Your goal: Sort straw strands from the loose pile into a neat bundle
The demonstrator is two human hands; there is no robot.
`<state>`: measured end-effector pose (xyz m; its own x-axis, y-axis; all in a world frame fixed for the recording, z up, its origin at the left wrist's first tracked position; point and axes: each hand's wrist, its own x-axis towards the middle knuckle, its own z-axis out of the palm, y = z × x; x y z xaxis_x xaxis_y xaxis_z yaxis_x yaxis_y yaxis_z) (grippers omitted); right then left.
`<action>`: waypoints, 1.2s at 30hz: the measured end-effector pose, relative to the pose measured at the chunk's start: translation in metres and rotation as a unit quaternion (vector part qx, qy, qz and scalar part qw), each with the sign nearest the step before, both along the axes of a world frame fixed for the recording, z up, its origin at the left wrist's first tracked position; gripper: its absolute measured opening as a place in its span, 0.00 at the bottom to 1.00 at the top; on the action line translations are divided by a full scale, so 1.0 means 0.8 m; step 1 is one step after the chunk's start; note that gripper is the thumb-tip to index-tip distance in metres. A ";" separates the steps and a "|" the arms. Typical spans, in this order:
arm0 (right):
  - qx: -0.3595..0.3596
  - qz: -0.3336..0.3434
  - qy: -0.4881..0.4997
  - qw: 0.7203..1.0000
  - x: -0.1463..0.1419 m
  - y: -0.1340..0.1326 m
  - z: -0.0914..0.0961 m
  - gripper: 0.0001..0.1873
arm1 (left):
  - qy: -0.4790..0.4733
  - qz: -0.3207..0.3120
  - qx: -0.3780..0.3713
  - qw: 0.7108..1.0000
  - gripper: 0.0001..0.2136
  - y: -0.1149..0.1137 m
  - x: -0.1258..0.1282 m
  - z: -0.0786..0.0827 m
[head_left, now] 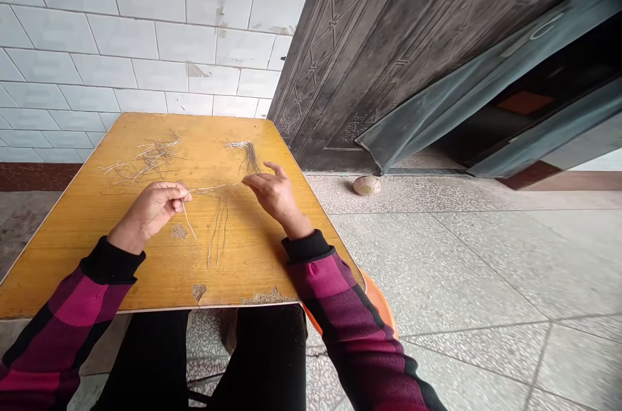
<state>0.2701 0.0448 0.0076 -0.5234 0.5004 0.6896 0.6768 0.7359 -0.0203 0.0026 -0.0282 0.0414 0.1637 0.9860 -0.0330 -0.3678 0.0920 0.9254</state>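
Observation:
Both hands work over a worn yellow wooden table (87,229). My left hand (153,207) is closed in a pinch on thin pale strands (211,190), which stretch across to my right hand (275,194). My right hand pinches the other end of them, with its other fingers spread. More of the strands hang down from the hands onto the table (219,229). A loose scatter of the same straw-like strands (143,158) lies at the far left of the table. A tidier dark bundle (249,157) lies at the far middle.
A white tiled wall (121,22) stands behind the table. A dark metal door (389,54) stands at the right. A small round object (367,185) lies on the speckled floor by the door. An orange stool edge (381,304) shows under my right arm.

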 end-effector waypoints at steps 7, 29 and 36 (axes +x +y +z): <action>-0.035 -0.061 0.039 0.997 0.028 0.012 0.005 0.13 | -0.003 0.005 0.020 1.000 0.05 0.002 -0.030 0.015; -0.283 0.210 0.050 0.935 -0.054 -0.065 0.009 0.11 | 0.144 -0.185 -0.058 0.970 0.09 0.004 0.000 -0.011; -0.176 0.150 -0.036 0.972 -0.046 -0.056 0.006 0.15 | 0.153 -0.193 -0.053 0.968 0.09 0.005 0.004 -0.018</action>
<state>0.2330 0.0000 0.0124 -0.7225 0.5165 0.4596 0.4416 0.8562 -0.2680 0.0057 -0.0244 0.0274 0.4852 0.8421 -0.2355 0.0022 0.2681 0.9634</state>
